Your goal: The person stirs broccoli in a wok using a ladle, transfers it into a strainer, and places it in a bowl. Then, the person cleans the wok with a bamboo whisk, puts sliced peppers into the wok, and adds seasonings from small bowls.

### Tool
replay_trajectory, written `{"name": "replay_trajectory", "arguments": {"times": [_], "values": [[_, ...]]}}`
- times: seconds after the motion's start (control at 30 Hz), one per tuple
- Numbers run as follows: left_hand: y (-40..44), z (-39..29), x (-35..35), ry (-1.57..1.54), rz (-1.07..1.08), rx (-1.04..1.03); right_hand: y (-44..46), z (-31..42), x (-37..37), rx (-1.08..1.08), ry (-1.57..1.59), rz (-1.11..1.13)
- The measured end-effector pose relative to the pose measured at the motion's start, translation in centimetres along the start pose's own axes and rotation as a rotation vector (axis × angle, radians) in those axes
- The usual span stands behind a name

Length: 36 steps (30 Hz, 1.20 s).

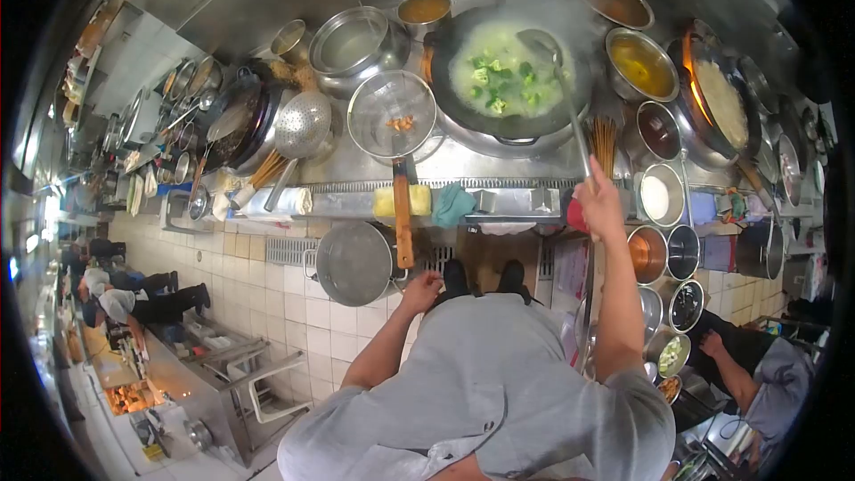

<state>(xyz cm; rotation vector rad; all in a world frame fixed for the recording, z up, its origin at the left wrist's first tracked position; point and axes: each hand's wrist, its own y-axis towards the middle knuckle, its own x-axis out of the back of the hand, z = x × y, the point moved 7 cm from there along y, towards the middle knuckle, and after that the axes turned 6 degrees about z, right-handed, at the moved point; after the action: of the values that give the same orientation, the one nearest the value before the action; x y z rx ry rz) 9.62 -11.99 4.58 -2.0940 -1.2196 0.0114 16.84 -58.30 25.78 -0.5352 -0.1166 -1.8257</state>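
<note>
My right hand [602,205] is wrapped round the long handle of a ladle [574,120]. The ladle's bowl dips into the wok [443,93] ahead of me, at the right side of the steaming liquid. Pieces of broccoli [499,85] float in that pale green liquid. Down by my waist, my left hand [424,290] hangs with curled fingers and nothing visible in it. Beside it stands a large metal pot [354,264], and the wooden handle of a mesh strainer [392,116] reaches down towards it. Small brown bits lie in the strainer.
A pot [349,40] and a perforated skimmer [303,126] are to the left. On the right stand a bowl of yellow oil [641,65], a bowl of white powder [660,196], a bamboo brush [604,144] and another wok [720,107] with flame beside it. A co-worker's arm [732,365] shows at right.
</note>
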Motion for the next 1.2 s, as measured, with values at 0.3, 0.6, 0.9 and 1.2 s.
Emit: {"name": "replay_trajectory", "arguments": {"times": [0.3, 0.6, 0.9, 1.2], "values": [[2.0, -19.3, 3.0, 0.413, -0.439, -0.378, 10.0, 0.1, -1.9, -0.114, 0.186, 0.184], [8.5, -20.1, 4.1, 0.804, -0.337, -0.114, 6.6, 2.0, -1.1, 0.255, -0.934, 0.175], [11.7, -18.9, 4.5, 0.837, -0.190, -0.135, -2.0, 0.1, 5.0, 0.181, -1.066, -0.077], [11.9, -19.6, 6.2, 0.670, -0.114, -0.237, -6.4, 4.8, 3.8, 0.038, -1.015, -0.132]]}}
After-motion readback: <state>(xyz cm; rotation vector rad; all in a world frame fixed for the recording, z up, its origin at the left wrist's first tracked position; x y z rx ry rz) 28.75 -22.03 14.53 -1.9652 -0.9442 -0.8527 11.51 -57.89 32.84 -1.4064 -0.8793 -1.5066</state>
